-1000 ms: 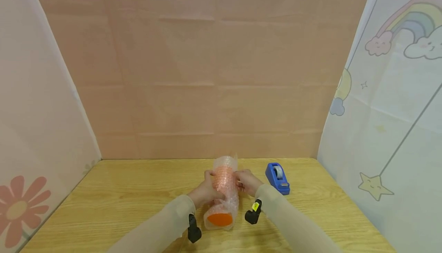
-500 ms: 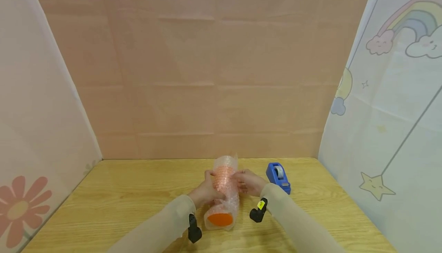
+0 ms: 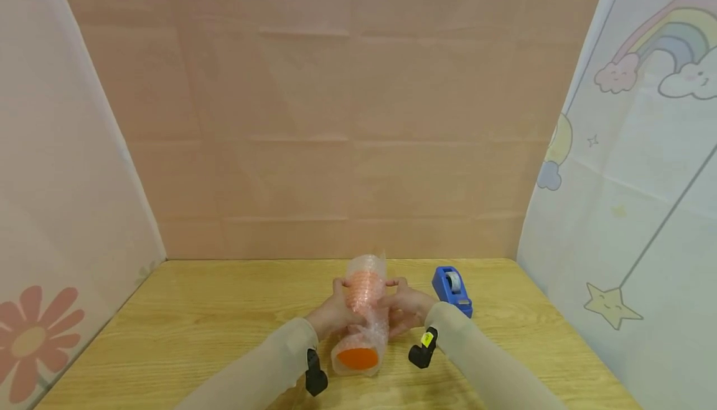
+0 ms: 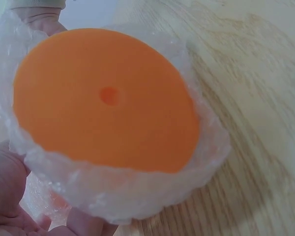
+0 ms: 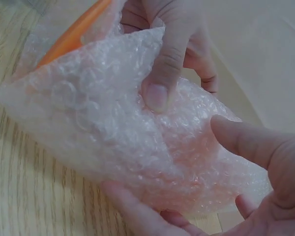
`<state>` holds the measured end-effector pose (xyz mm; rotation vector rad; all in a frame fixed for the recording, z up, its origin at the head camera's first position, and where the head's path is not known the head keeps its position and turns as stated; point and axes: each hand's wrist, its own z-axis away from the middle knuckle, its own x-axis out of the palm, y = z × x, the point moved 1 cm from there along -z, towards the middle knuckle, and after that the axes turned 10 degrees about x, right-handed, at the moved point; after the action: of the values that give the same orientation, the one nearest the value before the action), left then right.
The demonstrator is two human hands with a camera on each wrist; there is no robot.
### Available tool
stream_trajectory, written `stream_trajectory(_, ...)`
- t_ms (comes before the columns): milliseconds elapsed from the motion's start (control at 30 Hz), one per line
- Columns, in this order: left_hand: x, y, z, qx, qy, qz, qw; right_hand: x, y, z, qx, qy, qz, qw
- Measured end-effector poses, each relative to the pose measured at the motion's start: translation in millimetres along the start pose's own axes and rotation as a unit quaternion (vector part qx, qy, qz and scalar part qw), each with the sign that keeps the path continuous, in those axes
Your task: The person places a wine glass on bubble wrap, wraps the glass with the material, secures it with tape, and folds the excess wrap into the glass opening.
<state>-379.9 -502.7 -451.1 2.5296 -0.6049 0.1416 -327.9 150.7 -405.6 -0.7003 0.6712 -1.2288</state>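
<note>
An orange object with a flat oval end (image 4: pixel 152 123) and a small hole in it lies wrapped in bubble wrap (image 3: pixel 365 292), lengthwise on the table. From its left side my left hand (image 3: pixel 338 313) grips the roll, thumb pressed on the overlapping flap of wrap (image 5: pixel 98 103) in the right wrist view. My right hand (image 3: pixel 407 306) spans the other side, its thumb (image 5: pixel 243 140) on top and its fingers low along the wrap. Most of the orange object is hidden under the wrap.
A blue tape dispenser (image 3: pixel 452 290) with a roll of tape stands right of my right hand. The wooden table (image 3: pixel 224 310) ends at a plain backdrop behind, with printed cloth walls (image 3: pixel 633 211) at both sides.
My right hand has shifted slightly right and spread its fingers, from pinching near the wrap's edge to spanning its side. My left hand and the wrapped roll stay put.
</note>
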Motion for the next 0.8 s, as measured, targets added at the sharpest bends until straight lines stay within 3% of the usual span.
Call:
stream_trajectory(67,-4.3,12.1,25.4,-0.001,0.036,0.005,0.9993,0.6,0.3,0.6,-0.001,0.001,-0.005,1.0)
stream_trajectory(100,-4.0,13.3,29.9,0.003,0.047,0.007,0.9989,1.1,0.2,1.2,-0.003,0.001,-0.003,1.0)
stream_trajectory(133,-3.3,13.1,31.2,0.006,0.05,0.005,0.9987,1.5,0.1,1.8,-0.004,0.003,0.001,1.0)
stream_trajectory(233,6.5,8.5,31.1,0.026,0.108,0.009,0.9937,3.8,0.5,3.5,-0.006,0.002,0.007,1.0)
stream_trajectory(300,6.3,6.5,30.2,0.034,0.095,-0.009,0.9949,4.3,1.3,4.4,-0.006,0.001,0.008,1.0)
stream_trajectory(367,7.6,6.1,34.6,0.045,0.119,-0.011,0.9918,4.6,2.4,5.5,-0.004,-0.003,0.007,1.0)
stream_trajectory(467,5.7,6.5,39.3,0.053,0.125,-0.011,0.9906,4.5,4.2,6.3,-0.001,-0.009,0.007,1.0)
stream_trajectory(700,-0.8,10.9,37.9,0.031,0.088,-0.023,0.9954,4.3,6.7,4.0,0.0,-0.012,-0.007,1.0)
stream_trajectory(800,0.7,10.7,38.9,0.035,0.103,-0.019,0.9939,4.7,8.2,2.7,-0.004,-0.016,-0.02,1.0)
